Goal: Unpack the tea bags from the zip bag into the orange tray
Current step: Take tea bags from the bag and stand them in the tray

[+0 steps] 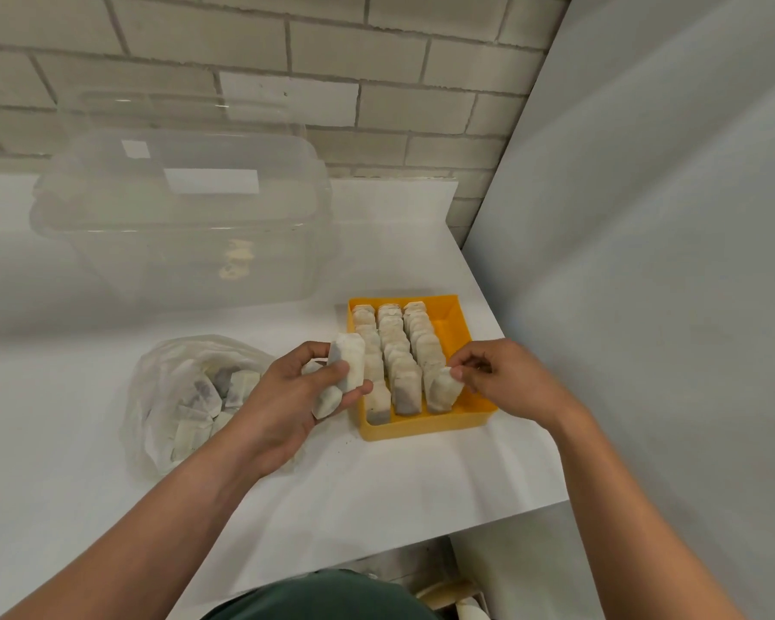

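Here, left hand (294, 389) gripping tea bags (349, 362)

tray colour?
Orange-yellow tray, holding three rows of tea bags; seen in the head view.

Orange tray (459, 324) — off-white tea bags (394, 346); white table (376, 476).

Left hand (305, 387) grips tea bags (347, 364) beside orange tray (421, 429).
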`<state>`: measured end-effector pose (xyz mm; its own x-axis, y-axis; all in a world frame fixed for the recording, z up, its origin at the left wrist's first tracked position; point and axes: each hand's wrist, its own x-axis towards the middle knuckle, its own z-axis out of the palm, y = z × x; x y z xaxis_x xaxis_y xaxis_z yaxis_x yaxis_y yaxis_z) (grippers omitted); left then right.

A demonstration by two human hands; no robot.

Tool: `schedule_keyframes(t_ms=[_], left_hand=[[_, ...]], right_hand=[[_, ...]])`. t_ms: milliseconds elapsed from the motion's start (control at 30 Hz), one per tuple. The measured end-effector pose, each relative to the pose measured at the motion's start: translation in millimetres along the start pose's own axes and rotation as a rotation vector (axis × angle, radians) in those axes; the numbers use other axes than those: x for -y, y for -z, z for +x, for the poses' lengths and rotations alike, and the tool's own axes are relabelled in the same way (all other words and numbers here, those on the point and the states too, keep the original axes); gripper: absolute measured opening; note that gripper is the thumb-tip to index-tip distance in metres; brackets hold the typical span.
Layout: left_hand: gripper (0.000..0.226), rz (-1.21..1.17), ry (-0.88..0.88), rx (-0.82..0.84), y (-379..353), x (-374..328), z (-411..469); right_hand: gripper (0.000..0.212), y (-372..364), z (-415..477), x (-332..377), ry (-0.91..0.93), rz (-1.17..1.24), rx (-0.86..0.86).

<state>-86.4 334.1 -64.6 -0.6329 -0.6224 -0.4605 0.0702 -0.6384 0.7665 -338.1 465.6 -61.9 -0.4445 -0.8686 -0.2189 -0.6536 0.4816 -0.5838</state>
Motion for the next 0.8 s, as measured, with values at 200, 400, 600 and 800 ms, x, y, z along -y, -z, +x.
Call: schedule_keyframes(t_ms=[200,400,600,800], left_hand=[[0.016,-0.012,-0.025,-0.004,2,0,0],[0.018,-0.039,-0.008,-0.005,6,1,-3],[0.018,-0.024,0.011,-0.009,7,2,-5],[0.021,0.016,-0.001,0.001,4,-1,-8]], right_hand=[[0.012,-21,10,-12,0.011,-0.197,0.076],[0.019,-37,18,-15,0.122,-0.456,-0.059],[0.018,-49,22,-21,0.148,-0.547,-0.173],[0.023,-42,17,-15,0.117,-0.444,-0.283]])
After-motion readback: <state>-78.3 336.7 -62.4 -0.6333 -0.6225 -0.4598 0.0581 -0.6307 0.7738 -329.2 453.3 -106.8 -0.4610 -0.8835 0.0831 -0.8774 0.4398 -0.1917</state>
